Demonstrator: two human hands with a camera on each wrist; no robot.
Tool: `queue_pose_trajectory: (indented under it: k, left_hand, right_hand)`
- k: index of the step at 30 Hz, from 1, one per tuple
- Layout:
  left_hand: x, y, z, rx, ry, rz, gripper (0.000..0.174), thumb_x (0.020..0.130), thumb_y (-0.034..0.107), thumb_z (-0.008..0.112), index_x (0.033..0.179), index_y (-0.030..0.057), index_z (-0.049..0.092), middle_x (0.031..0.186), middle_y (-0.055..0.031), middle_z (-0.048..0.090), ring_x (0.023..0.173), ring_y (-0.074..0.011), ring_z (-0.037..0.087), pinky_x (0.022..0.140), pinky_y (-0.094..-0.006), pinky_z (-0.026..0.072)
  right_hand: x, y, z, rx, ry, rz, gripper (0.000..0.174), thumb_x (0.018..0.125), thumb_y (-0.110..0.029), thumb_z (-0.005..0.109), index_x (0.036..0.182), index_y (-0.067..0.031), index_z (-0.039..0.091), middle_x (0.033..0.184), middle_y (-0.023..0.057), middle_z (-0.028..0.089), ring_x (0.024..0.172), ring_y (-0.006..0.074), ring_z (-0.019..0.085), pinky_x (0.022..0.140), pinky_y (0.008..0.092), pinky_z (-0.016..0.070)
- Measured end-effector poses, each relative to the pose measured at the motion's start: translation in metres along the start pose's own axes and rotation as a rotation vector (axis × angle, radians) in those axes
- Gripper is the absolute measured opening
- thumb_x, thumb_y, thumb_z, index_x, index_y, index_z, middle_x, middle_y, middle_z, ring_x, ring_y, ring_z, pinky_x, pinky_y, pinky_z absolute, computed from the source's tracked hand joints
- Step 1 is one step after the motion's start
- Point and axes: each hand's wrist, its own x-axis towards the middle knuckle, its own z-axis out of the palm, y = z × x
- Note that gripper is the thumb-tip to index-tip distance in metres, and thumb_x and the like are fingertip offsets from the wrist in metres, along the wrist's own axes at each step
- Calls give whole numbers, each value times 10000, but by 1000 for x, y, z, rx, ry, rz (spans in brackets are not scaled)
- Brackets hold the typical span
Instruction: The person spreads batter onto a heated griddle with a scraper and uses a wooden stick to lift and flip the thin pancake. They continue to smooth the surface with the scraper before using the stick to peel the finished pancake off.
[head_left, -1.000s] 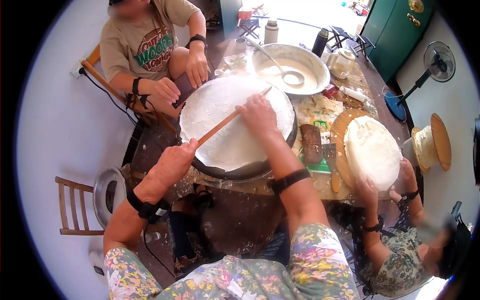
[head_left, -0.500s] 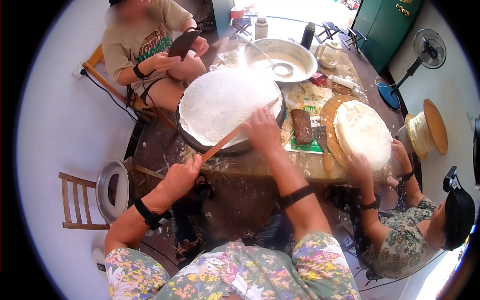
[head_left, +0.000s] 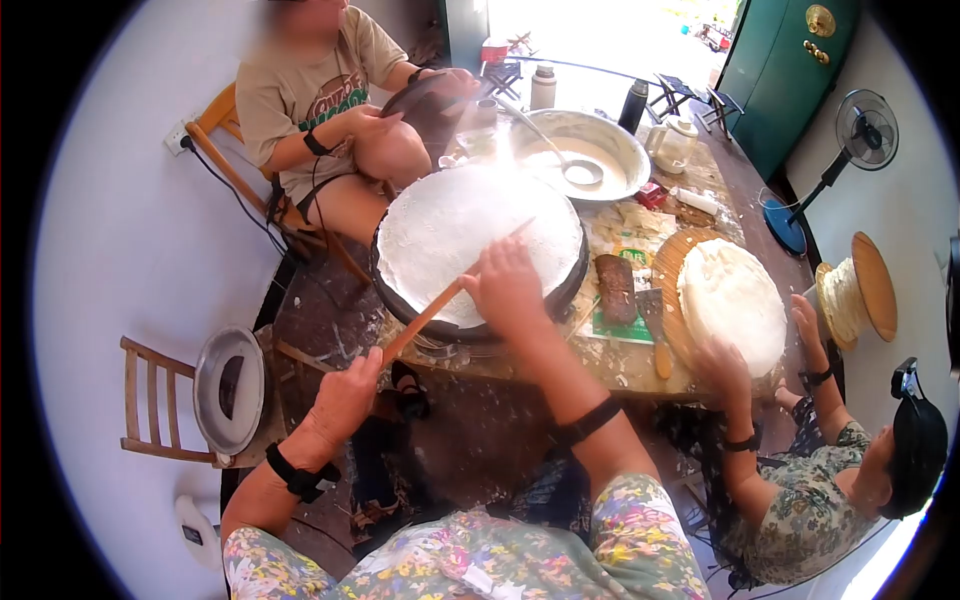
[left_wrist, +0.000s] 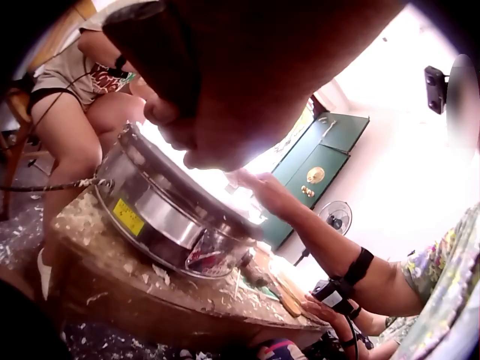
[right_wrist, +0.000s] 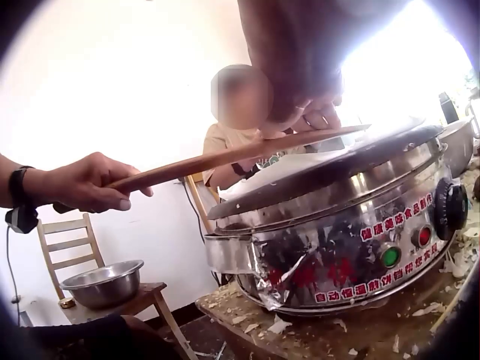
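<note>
Here, our left hand (head_left: 345,395) closes fully round the near end of the wooden stick (head_left: 425,318), fingers wrapped over it and thumb along its side, as the right wrist view shows plainly. Our right hand (head_left: 505,285) holds the same stick further up, fingers curled down over it at the pan's near rim. The stick runs from 7 o'clock to 1 o'clock, and its far end lies on the thin white sheet (head_left: 470,225) that covers the round electric griddle (head_left: 480,328).

Taking the griddle as the dial's centre, a metal batter basin (head_left: 640,150) with a ladle (head_left: 583,172) in it stands at 1 o'clock. At 3 o'clock, just beside the pan, lies a brown block (head_left: 615,288). Beyond it a stack of white sheets (head_left: 730,295) rests on a round board (head_left: 668,265), where a second person's hands (head_left: 722,365) touch it. A person in a tan shirt (head_left: 300,95) sits at 11 o'clock. At 8 o'clock, well apart from the table, a metal bowl (head_left: 230,388) sits on a wooden chair (head_left: 145,405). A standing fan (head_left: 865,125) is at 2 o'clock.
</note>
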Motion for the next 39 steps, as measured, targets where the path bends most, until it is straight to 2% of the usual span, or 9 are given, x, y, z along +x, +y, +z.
queue_pose_trajectory:
  k: [4,10,17,21,24,25,30,31,39]
  left_hand:
    - [55,-27,3,26,-5,-31,400,837,28,554,1228,-9,476,791,-133,610,629,-319,651,535,-399,528]
    - [112,-51,4,40,-130,27,375,847,37,561,1211,-23,493,776,-164,607,651,-344,638,561,-424,513]
    - [92,-50,-4,69,-160,154,402,827,14,562,1218,-36,487,778,-148,594,615,-330,628,533,-403,506]
    - [62,-33,-12,189,-62,236,386,842,59,567,1211,-35,509,731,-73,571,543,-223,627,476,-318,496]
    - [28,-26,-12,214,-54,233,396,831,70,575,1210,-27,513,724,-58,554,543,-194,624,464,-301,488]
    - [16,-28,-9,139,-81,209,498,798,39,591,1279,-24,481,785,-85,563,588,-224,627,498,-335,497]
    - [12,-15,-9,101,-29,161,478,805,47,589,1267,-19,486,771,-87,557,590,-233,630,486,-330,496]
    - [23,-10,-10,63,1,150,449,812,51,581,1247,-19,494,762,-88,557,577,-244,627,480,-335,498]
    - [72,21,-3,-7,-56,130,472,807,34,582,1261,-24,470,775,-112,578,579,-279,634,492,-369,507]
  right_hand:
    - [65,20,20,162,-123,53,633,993,-458,419,1353,61,464,1431,246,437,1388,338,351,1175,421,216]
    - [88,49,45,262,-103,131,574,983,-425,446,1210,82,591,1296,243,555,1307,347,445,1146,431,265]
    - [51,47,37,171,-34,105,574,993,-411,419,1198,94,599,1273,246,580,1289,352,472,1148,435,260]
    - [12,32,17,107,-9,112,619,997,-439,390,1228,104,578,1270,249,587,1283,350,488,1154,441,250]
    - [-21,17,10,-9,167,9,532,934,-442,529,1031,67,647,1088,210,646,1133,351,564,1089,458,348]
    - [-30,10,-1,-24,143,-2,527,926,-441,541,1031,65,644,1089,211,645,1126,354,566,1085,460,353]
    - [-27,17,-17,56,193,2,484,882,-409,603,1023,53,628,1099,208,640,1102,365,577,1075,455,368]
    - [-19,23,-21,116,139,44,550,936,-421,522,1114,86,639,1183,240,624,1186,353,538,1106,458,314]
    - [2,71,0,173,-1,253,469,939,-333,515,1120,84,633,1280,265,565,1289,367,468,1138,441,278]
